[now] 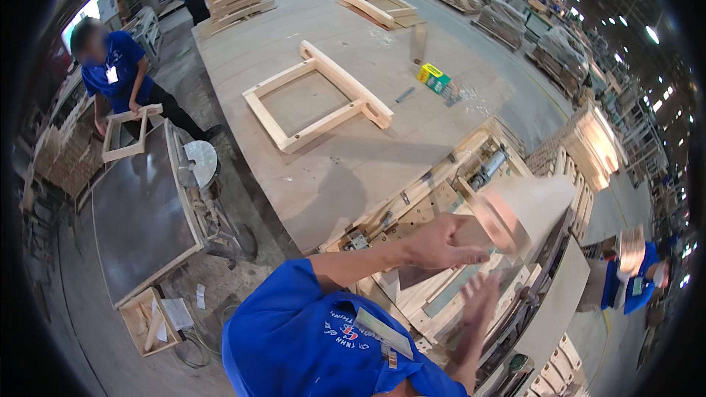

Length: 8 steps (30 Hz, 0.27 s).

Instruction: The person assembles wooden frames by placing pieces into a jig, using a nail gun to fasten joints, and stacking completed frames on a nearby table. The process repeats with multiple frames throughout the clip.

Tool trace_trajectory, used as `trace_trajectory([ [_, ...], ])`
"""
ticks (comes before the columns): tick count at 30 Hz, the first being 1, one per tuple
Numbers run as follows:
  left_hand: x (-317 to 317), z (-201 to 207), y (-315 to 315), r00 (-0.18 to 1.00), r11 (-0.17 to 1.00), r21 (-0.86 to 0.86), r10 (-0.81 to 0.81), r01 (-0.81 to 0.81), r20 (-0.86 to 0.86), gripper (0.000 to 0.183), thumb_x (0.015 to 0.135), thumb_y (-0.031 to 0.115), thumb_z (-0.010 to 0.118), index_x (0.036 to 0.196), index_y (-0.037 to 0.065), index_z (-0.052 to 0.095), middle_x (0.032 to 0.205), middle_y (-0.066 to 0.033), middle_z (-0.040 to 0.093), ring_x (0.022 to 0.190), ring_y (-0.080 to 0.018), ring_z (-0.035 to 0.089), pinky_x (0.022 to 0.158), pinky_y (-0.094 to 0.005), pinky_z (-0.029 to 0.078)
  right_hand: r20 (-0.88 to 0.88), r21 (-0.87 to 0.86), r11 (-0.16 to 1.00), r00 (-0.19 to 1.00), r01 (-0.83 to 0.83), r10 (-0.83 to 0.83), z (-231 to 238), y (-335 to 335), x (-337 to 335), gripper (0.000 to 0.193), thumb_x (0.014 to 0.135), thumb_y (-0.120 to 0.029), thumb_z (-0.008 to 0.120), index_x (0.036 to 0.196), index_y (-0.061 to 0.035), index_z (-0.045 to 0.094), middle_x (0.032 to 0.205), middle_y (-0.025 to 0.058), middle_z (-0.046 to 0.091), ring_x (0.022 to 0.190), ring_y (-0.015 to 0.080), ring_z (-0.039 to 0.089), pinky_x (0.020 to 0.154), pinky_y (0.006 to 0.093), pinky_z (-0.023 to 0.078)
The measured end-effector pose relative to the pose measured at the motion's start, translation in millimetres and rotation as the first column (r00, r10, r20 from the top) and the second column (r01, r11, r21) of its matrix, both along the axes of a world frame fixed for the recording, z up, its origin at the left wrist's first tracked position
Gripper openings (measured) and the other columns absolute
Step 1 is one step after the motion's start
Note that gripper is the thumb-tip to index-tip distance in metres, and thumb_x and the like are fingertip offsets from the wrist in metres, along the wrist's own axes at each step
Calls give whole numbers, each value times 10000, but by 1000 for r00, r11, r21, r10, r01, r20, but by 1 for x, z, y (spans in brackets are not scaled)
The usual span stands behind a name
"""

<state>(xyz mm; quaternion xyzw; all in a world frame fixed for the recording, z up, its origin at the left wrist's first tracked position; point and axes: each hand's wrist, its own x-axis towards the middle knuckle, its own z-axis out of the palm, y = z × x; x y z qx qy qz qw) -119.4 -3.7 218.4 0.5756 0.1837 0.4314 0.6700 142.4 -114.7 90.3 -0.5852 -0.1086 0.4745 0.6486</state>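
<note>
In front of me, my left hand point(440, 244) is closed, with the thumb stretched along the near end of a light wooden piece point(502, 222). The piece is smeared by motion and seems to have a long groove or slot; its far end is unclear. My right hand point(482, 300) is a little nearer to me, fingers apart and blurred, with nothing seen in it. Both hands are above a wooden jig bench point(423, 222) with metal clamps and a cylinder point(488, 167). Light wooden strips lie on the bench under my hands.
A square wooden frame point(298, 136) lies on the large table point(331, 184), with another frame point(379, 9) farther back. Near the right edge are a yellow-green box point(434, 78) and scattered small hardware. A co-worker point(121, 70) holds a frame at left; another person point(632, 279) carries wood at right.
</note>
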Motion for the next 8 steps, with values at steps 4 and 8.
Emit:
trace_trajectory([
  [4, -41, -17, 3, 989, 999, -31, 44, -40, 141, 414, 975, 303, 849, 1196, 10, 660, 942, -68, 722, 752, -134, 698, 749, -350, 630, -444, 253, 956, 861, -147, 250, 52, 39, -110, 566, 1094, -560, 587, 1401, -87, 549, 1046, 152, 675, 929, 283, 656, 921, 435, 560],
  [8, -63, -18, -5, 989, 989, 83, 117, -124, 89, 402, 969, 349, 852, 1121, 15, 689, 991, -53, 736, 861, -145, 721, 824, -328, 606, -449, 282, 951, 858, -128, 249, 36, 79, -120, 380, 1089, -418, 669, 1281, -108, 564, 889, 78, 636, 761, 190, 622, 701, 339, 582],
])
